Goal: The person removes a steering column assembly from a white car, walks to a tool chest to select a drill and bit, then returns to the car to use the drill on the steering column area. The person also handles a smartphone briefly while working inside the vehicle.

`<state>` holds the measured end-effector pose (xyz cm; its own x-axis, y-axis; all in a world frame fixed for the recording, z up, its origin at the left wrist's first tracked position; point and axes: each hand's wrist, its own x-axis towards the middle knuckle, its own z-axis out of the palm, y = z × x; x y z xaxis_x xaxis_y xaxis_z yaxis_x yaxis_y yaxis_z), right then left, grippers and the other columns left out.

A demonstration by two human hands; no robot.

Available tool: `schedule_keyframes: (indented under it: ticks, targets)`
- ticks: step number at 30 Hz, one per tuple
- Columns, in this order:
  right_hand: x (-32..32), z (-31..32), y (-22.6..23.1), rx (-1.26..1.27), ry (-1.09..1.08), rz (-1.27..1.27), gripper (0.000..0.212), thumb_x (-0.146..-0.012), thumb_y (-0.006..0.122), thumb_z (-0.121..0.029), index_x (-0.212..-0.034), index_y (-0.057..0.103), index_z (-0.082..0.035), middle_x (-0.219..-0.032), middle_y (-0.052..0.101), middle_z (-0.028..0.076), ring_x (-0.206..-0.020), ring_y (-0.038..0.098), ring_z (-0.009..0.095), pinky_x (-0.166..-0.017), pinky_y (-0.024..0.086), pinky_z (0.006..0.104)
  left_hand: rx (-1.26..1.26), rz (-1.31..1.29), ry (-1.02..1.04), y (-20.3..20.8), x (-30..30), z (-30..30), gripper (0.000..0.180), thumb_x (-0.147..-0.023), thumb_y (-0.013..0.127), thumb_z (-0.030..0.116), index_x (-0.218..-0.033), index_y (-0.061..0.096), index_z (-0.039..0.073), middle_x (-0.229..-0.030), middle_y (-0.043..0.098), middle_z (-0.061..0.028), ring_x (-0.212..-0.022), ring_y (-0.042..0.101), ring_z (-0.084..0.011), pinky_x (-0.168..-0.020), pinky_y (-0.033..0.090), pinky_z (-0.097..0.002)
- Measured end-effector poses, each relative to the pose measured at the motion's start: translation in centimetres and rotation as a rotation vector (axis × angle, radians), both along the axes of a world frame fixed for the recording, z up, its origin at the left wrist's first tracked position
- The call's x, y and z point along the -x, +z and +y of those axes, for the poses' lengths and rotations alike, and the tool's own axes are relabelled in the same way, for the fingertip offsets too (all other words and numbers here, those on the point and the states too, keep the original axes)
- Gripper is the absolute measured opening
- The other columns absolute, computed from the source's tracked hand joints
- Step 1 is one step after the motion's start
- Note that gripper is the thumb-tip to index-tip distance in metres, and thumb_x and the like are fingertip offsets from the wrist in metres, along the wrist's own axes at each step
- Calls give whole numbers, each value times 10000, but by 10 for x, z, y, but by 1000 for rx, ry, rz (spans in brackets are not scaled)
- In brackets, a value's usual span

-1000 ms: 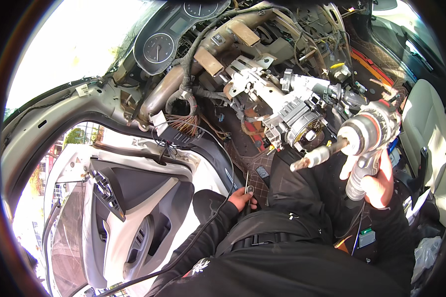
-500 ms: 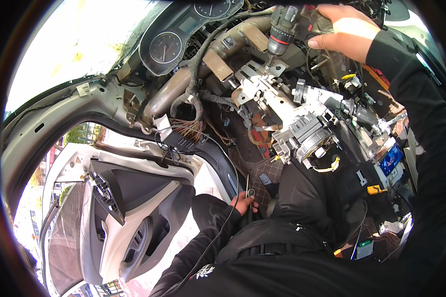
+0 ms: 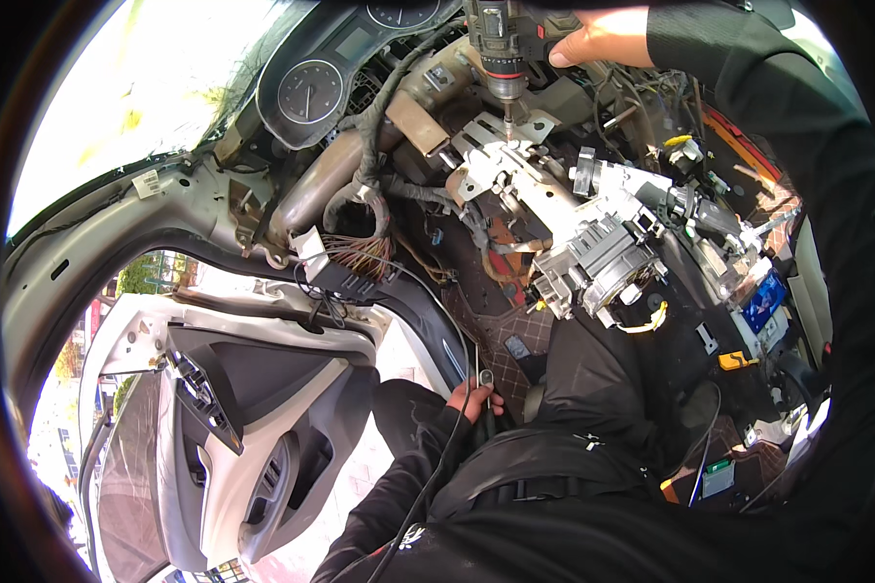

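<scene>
Near the top edge, my right hand [image 3: 608, 39] is closed on a cordless drill [image 3: 501, 49], though its fingers are mostly cut off there. The drill points down, and its bit meets the metal bracket at the upper end of a steering column [image 3: 544, 194]. Low in the middle, by my knee, my left hand [image 3: 472, 399] grips a slim metal tool with a round head [image 3: 486, 377], which looks like a ratchet wrench. A black switch housing [image 3: 598, 257] sits at the column's lower end, with a yellow connector lead [image 3: 651, 321] hanging from it.
An instrument cluster [image 3: 311, 92] stands at the upper left beside a bare cross-beam [image 3: 326, 180]. A wiring harness [image 3: 369, 146] runs along it to a bundle of wires [image 3: 355, 253]. The car door [image 3: 262, 418] stands ajar at left. A cable [image 3: 428, 466] crosses my left arm.
The drill and my right hand have shifted left, and the drill now stands more upright over the bracket. My left hand has turned the round-headed tool slightly.
</scene>
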<state>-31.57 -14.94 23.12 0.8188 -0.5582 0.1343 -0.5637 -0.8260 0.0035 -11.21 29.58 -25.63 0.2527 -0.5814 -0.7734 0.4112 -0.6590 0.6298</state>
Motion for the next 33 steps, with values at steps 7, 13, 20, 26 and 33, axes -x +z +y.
schedule_keyframes:
  ticks: [7, 13, 20, 26, 33]
  targets:
    - [-5, 14, 9, 81, 66, -4, 525, -836, 855, -451, -1115, 774, -14, -1097, 780, 238, -1092, 748, 403, -965, 569, 482, 23, -29, 1, 0, 6, -4, 210, -1113, 603, 147, -1275, 601, 13, -962, 759, -189, -781, 763, -308, -749, 636, -410]
    - [-14, 20, 17, 121, 73, 36, 492, -857, 830, -439, -1142, 769, -42, -1120, 779, 219, -1102, 748, 391, -963, 566, 498, 21, -5, -27, -3, 4, -14, 195, -1120, 594, 163, -1252, 603, 20, -965, 759, -185, -793, 769, -312, -759, 642, -416]
    - [-29, 22, 21, 187, 69, 33, 443, -896, 790, -422, -1186, 764, -89, -1153, 780, 187, -1115, 750, 371, -962, 562, 527, -69, 99, -117, -8, 7, -31, 201, -1119, 597, 163, -1273, 563, 38, -967, 761, -190, -785, 774, -325, -740, 633, -427]
    - [-45, 30, 18, 245, 27, 23, 406, -928, 756, -408, -1223, 760, -129, -1182, 781, 160, -1126, 752, 353, -960, 559, 552, -55, 82, -138, -1, 9, -55, 168, -1112, 597, 154, -1229, 578, 36, -958, 759, -177, -776, 767, -308, -721, 634, -426]
    - [-51, 52, 1, 313, -44, 42, 372, -966, 716, -391, -1266, 755, -175, -1215, 782, 129, -1140, 755, 333, -959, 556, 580, -110, 63, -137, -1, 6, -51, 170, -1103, 577, 126, -1236, 576, 20, -975, 755, -174, -785, 760, -299, -755, 636, -421]
